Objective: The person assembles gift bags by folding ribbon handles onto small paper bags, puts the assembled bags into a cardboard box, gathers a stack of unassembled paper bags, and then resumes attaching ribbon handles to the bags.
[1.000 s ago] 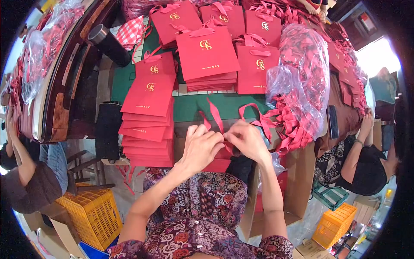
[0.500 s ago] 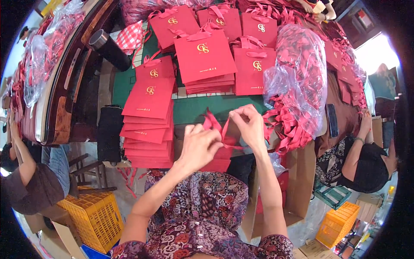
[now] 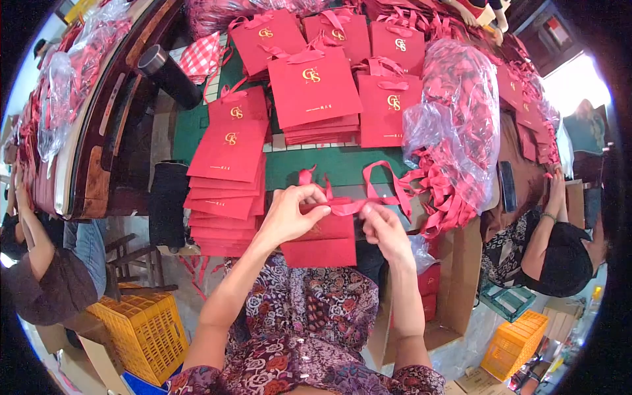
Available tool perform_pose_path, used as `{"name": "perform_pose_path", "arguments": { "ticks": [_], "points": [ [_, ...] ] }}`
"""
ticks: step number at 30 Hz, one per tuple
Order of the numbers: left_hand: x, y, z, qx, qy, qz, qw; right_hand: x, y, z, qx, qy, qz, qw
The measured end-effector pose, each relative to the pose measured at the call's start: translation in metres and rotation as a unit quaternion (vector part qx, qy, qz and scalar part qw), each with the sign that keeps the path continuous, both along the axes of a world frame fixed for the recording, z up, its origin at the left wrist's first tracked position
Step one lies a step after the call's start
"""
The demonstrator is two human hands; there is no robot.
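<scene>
A small red paper gift bag (image 3: 320,252) lies at the near table edge in front of me. Across its top runs a red ribbon (image 3: 345,209), drawn between my two hands. My left hand (image 3: 291,214) pinches the ribbon's left part between thumb and forefinger. The fingertips of my right hand (image 3: 388,232) are closed on its right part, and a loop of ribbon (image 3: 378,172) rises beyond them. To the left stands a tall stack of red bags (image 3: 227,155). A plastic-wrapped bundle of red ribbons (image 3: 459,112) spills loose strands at my right.
More red gift bags (image 3: 315,92) lie in piles beyond my hands on the green table mat (image 3: 299,160). A black tumbler (image 3: 170,76) stands far left. A phone (image 3: 507,184) and an open cardboard box (image 3: 454,296) are at right. Co-workers sit on both sides; yellow crates (image 3: 141,332) stand below.
My right hand has moved down and is now beside the bag's top edge. The ribbon, upright between my hands before, now stretches across the bag, and a loop shows at right.
</scene>
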State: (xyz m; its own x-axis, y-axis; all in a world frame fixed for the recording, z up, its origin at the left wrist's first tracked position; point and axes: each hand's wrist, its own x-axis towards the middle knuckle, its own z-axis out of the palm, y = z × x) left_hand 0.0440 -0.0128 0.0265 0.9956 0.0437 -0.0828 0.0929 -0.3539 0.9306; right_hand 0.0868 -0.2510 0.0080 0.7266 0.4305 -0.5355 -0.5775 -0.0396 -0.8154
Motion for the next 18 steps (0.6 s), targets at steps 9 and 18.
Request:
{"name": "perform_pose_path", "arguments": {
  "ticks": [9, 18],
  "points": [
    [0.003, 0.002, -0.007, 0.091, -0.017, -0.009, 0.996, 0.006, -0.008, 0.002, 0.229, -0.132, -0.265, 0.927],
    [0.016, -0.021, -0.031, 0.132, -0.085, 0.045, 0.987, -0.028, 0.007, 0.057, 0.051, -0.439, -0.226, 0.868]
  ]
}}
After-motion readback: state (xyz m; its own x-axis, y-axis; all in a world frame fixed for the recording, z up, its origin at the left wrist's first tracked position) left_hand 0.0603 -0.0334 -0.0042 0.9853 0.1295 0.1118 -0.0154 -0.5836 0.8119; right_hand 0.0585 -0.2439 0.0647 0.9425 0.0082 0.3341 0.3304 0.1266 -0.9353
